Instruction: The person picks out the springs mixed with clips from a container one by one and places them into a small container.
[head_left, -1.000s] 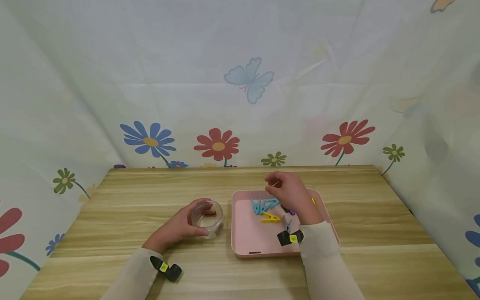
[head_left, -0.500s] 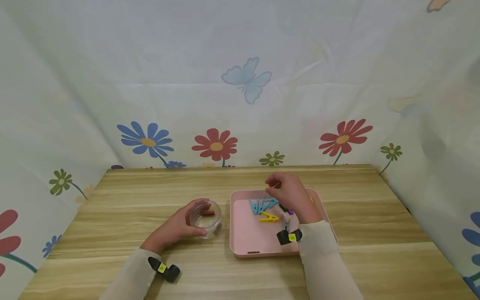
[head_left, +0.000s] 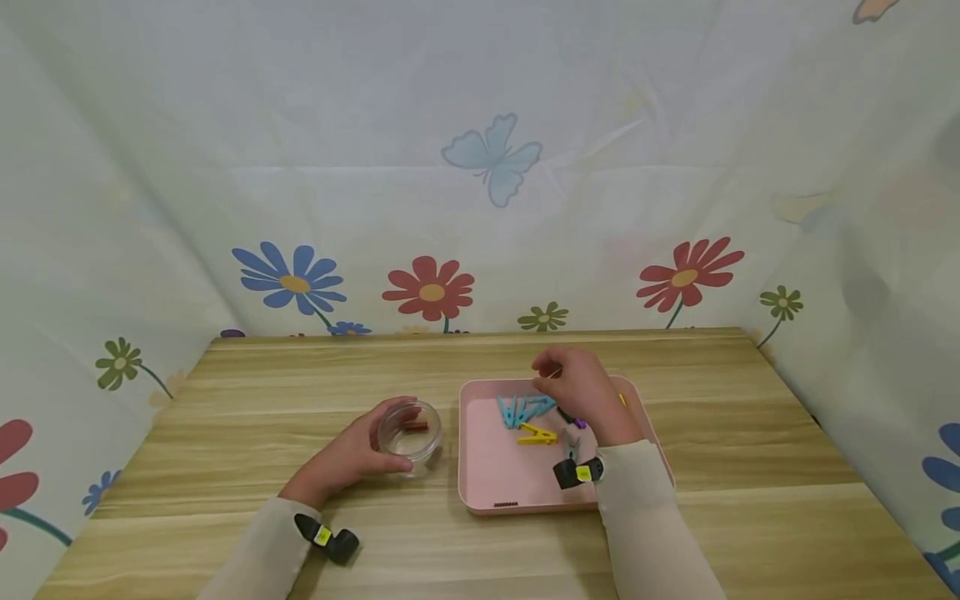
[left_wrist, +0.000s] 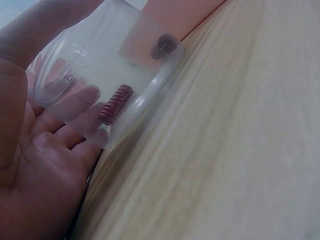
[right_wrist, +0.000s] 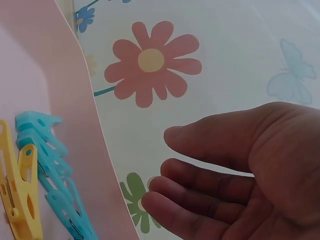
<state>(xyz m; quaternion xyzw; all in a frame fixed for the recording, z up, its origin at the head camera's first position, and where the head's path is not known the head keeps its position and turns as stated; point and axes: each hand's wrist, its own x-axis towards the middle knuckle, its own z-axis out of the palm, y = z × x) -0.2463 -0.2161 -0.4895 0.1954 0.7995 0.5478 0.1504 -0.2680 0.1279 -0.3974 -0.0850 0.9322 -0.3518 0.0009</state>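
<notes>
Lying nearest are the two light sleeves (head_left: 258, 546), each with a small black camera (head_left: 337, 544) at the cuff, over the wooden table (head_left: 405, 550). On the near part of the pink tray (head_left: 491, 475) there is a dark strip (head_left: 506, 504), too small in the head view to tell what it is. To the left of the tray, the left hand (head_left: 356, 446) is clamped around the side of a clear jar (head_left: 405, 454), the thumb on the near side and the fingers on the far side. Inside the jar lies a spring (left_wrist: 116, 104); the head view gives only a short red-brown bar, but the left wrist view shows its separate coils. That view also has a dark round shape (left_wrist: 163, 46) at the jar, and I cannot tell if it is inside or behind.

In the tray are a grey clip (head_left: 572, 447), partly covered by the right wrist, a yellow clip (head_left: 537, 434) and, farther, some blue clips (head_left: 517, 412). Above the far side of the tray is the right hand (head_left: 588, 387). Its fingertips are hard to read from the head, while the right wrist view shows thumb and curved fingers apart, with nothing between them. Farthest stands a white cloth (head_left: 337, 167) with flowers.
</notes>
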